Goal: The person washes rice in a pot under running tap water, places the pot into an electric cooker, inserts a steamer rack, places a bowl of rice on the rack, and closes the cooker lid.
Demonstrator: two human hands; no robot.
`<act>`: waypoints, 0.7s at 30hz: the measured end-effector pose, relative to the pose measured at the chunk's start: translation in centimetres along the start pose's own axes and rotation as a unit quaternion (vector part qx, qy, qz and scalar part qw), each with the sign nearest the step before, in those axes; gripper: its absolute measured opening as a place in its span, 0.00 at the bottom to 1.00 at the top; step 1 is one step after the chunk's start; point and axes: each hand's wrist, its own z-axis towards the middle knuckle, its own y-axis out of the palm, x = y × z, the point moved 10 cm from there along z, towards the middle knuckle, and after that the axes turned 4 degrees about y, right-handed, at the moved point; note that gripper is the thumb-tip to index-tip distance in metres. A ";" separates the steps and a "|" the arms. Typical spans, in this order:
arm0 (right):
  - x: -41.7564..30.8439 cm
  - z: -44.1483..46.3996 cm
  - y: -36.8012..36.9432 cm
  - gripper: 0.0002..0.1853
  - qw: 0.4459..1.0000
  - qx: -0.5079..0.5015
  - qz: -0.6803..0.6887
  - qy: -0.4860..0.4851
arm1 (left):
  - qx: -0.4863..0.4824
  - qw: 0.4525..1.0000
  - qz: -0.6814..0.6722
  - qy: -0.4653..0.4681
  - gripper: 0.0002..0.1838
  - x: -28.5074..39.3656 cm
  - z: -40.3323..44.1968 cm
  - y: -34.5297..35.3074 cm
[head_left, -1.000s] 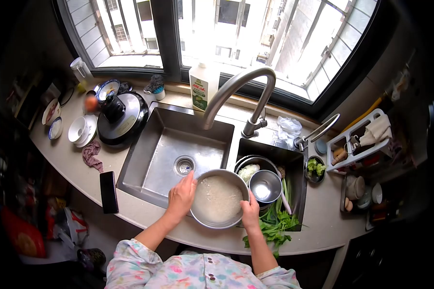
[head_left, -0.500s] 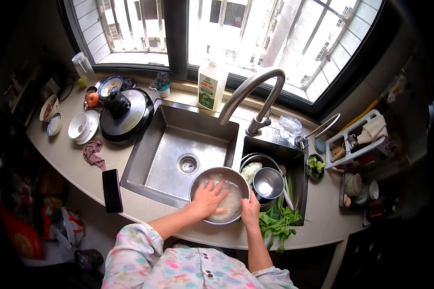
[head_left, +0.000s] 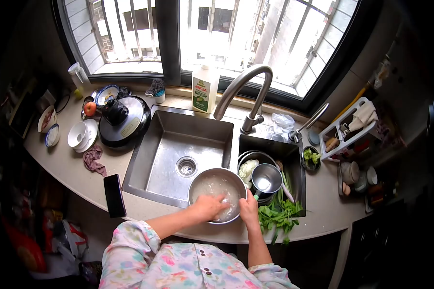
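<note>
Metal bowl [head_left: 220, 172]: my right hand [head_left: 249, 210] grips its rim [head_left: 223, 223]; left hand [head_left: 210, 208], half-curled in cloudy water [head_left: 209, 186], hold unclear, likely stirs, needing steadiness next.

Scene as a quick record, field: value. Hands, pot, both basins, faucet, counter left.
left hand: fingers in the pot's liquid; left hand partly submerged
right hand: right hand grips the pot's right rim
pot: pot at near edge of large basin, liquid cloudy
large basin: large basin, drain visible
small basin: holds small pot and greens
faucet: faucet, no stream seen
counter left: phone, cloth
</note>
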 end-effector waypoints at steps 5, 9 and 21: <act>0.3 -0.4 0.3 0.24 1.000 0.008 -0.012 -0.005 | 0.095 0.994 0.046 -0.033 0.24 -0.8 -1.4 -3.4; -1.1 -1.0 -0.1 0.24 0.999 0.029 -0.033 -0.008 | 0.232 0.964 -0.111 -0.068 0.15 -1.7 -3.6 -11.7; -2.9 -1.6 -0.1 0.24 0.996 0.021 -0.090 -0.010 | 0.509 0.741 -0.325 -0.293 0.06 -12.0 -11.6 -7.5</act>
